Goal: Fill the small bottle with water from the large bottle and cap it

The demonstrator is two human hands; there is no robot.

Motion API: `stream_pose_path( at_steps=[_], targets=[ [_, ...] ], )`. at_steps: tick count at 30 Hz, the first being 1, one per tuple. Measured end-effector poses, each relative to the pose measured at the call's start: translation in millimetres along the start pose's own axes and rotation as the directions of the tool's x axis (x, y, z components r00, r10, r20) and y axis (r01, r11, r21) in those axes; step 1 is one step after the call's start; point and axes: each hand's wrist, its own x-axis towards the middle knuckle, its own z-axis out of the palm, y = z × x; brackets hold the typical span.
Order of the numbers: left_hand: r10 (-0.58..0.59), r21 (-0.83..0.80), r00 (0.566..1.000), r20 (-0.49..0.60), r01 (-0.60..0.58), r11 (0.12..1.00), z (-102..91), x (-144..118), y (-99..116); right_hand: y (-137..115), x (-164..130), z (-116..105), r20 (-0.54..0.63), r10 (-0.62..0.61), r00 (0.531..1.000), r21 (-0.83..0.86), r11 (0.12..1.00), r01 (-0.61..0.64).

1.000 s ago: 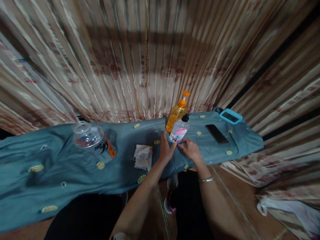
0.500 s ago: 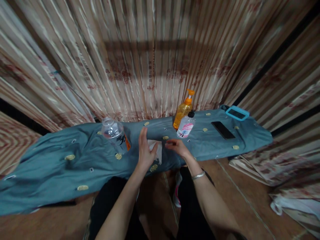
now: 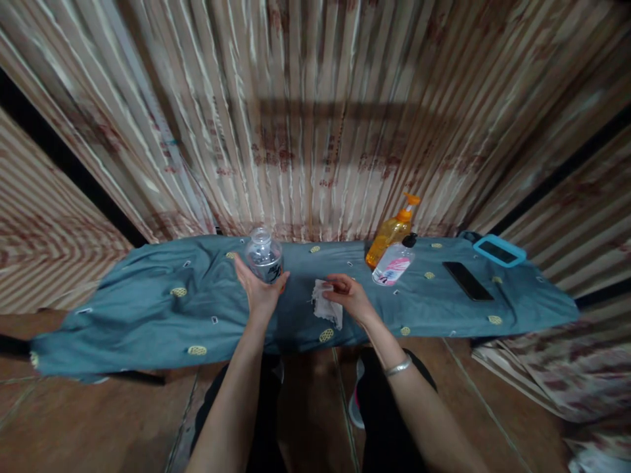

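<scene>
cloth (image 3: 148, 309): teal with yellow round motifs;
rag (image 3: 326, 309): white;
pump bottle (image 3: 392, 231): orange;
small bottle (image 3: 392, 268): clear, pink label, black cap;
phone (image 3: 467, 280): black;
curtain (image 3: 315, 118): beige-brown stripes

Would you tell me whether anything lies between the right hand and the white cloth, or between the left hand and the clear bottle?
Nothing visible does. The right hand already pinches the white cloth, and the left hand is against the clear bottle.
</scene>
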Motion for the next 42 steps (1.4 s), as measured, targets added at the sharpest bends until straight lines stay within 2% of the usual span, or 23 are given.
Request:
stream_pose_path(
  at_steps=[2, 5, 9, 13, 17, 20, 26, 31, 36, 42],
  targets=[
    [-0.080, -0.069, 0.997, 0.019, 0.081, 0.994, 8.4, 4, -9, -19, 11, 13, 0.052, -0.046, 0.998, -0.012, 0.999, 0.046],
    [-0.103, -0.134, 0.994, 0.036, 0.107, 0.985, 16.5, 8, -16, -51, 35, 30, 0.115, -0.106, 0.988, -0.064, 0.992, 0.113],
    [-0.067, -0.115, 0.995, 0.076, 0.076, 0.990, 19.5, 8, -18, -91, 66, 44, 0.156, -0.167, 0.973, -0.207, 0.958, 0.198],
    [0.022, -0.093, 0.992, 0.128, -0.010, 0.996, 19.8, 4, -19, -122, 76, 46, 0.206, -0.216, 0.954, -0.382, 0.880, 0.282],
    [0.077, -0.088, 0.986, 0.148, -0.065, 0.994, 19.9, -1, -19, -141, 72, 43, 0.279, -0.253, 0.926, -0.552, 0.747, 0.370],
    [0.103, -0.085, 0.981, 0.165, -0.090, 0.992, 20.2, -3, -18, -154, 68, 42, 0.360, -0.244, 0.901, -0.667, 0.608, 0.431],
    [0.191, -0.043, 0.969, 0.158, -0.187, 0.981, 23.2, -5, -22, -185, 69, 50, 0.524, -0.120, 0.843, -0.789, 0.304, 0.534],
    [0.289, -0.002, 0.948, 0.134, -0.291, 0.957, 26.4, -9, -28, -199, 70, 55, 0.590, 0.005, 0.807, -0.799, 0.147, 0.583],
    [0.314, 0.004, 0.940, 0.135, -0.318, 0.948, 29.0, -12, -29, -202, 68, 57, 0.554, 0.090, 0.828, -0.832, 0.029, 0.554],
    [0.310, -0.022, 0.942, 0.127, -0.310, 0.950, 29.7, -11, -29, -194, 64, 67, 0.399, 0.054, 0.915, -0.905, -0.141, 0.402]
  ],
)
